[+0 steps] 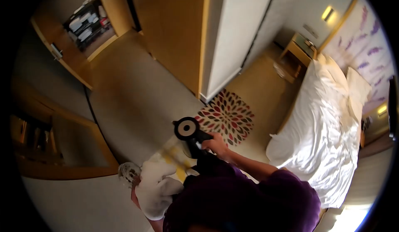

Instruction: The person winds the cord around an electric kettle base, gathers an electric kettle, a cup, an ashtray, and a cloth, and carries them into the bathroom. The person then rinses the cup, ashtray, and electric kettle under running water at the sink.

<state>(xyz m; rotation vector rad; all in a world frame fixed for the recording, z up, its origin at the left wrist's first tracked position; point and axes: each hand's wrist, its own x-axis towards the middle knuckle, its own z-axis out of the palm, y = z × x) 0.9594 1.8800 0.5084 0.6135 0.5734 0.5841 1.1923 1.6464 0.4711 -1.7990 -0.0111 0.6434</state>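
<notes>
My right hand [217,145] is wrapped round the handle of a black appliance [187,128]. Its round head carries a pale ring on the face, a little like a hair dryer; I cannot make out its exact kind. At the lower left, my left hand [136,183] shows only in part, closed at a crumpled, see-through bundle [129,173] that looks like plastic. White cloth [156,188] hangs bunched over my left arm, beside that hand. Between my two hands is a blurred yellow and white item [181,171], partly hidden by my purple top.
A round patterned rug [226,116] lies on the carpet ahead. The bed [316,136] with rumpled white bedding stands right, a bedside table [300,49] beyond it. A wall corner [206,95] juts out ahead. The open door [62,53] at left shows a loaded cart [87,26].
</notes>
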